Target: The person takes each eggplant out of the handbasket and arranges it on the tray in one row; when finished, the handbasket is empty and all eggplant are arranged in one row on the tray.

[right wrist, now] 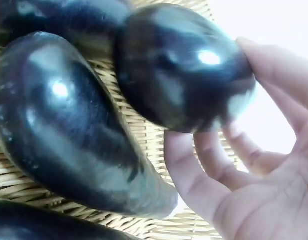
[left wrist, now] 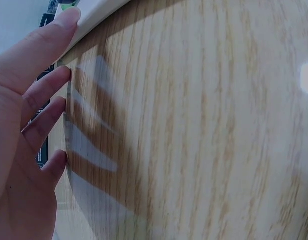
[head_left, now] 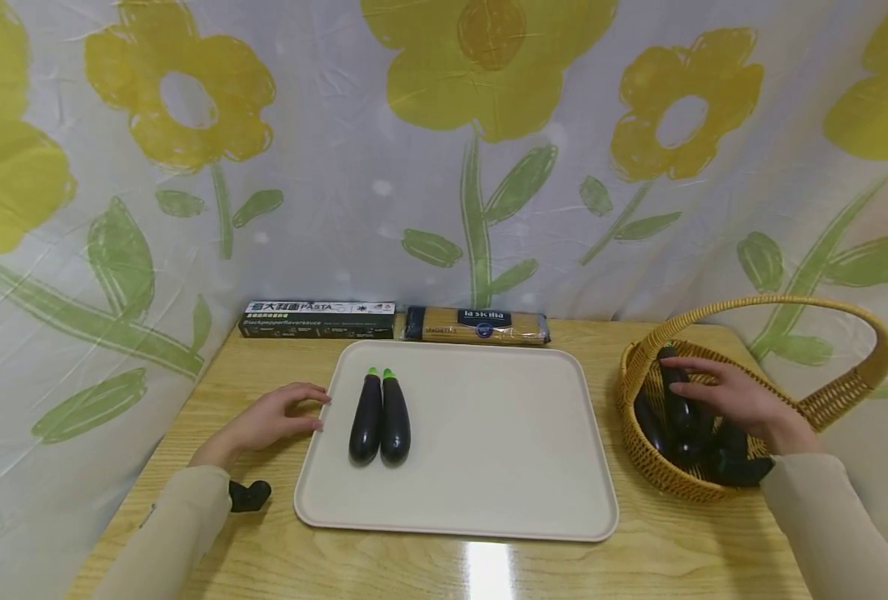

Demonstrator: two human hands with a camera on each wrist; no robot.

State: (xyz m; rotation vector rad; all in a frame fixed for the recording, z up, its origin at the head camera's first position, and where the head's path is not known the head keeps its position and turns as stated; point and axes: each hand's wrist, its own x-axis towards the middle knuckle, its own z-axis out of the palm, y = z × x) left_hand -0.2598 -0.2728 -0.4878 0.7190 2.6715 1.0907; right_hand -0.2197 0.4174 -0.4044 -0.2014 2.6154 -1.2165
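My right hand (head_left: pixel 736 402) reaches into the wicker basket (head_left: pixel 657 471) at the right and grips an eggplant (head_left: pixel 675 387) between thumb and fingers. In the right wrist view, the held eggplant (right wrist: pixel 179 70) shows its glossy rounded end, with fingertips along its underside. Another eggplant (right wrist: pixel 68 130) lies beside it on the weave, with more dark ones around. Near the left edge of the cream tray (head_left: pixel 489 442), my left hand (head_left: pixel 282 417) rests with loosely bent fingers, holding nothing. Two eggplants lie side by side on the tray's left part, the left eggplant (head_left: pixel 366 421) against the right eggplant (head_left: pixel 395 421).
Behind the tray lie a dark pasta box (head_left: pixel 316 321) and a pack of spaghetti (head_left: pixel 476 325). The basket's tall handle (head_left: pixel 774 302) arches above my right hand. A flower-print curtain (head_left: pixel 354 208) hangs behind the wooden table (head_left: pixel 384 567).
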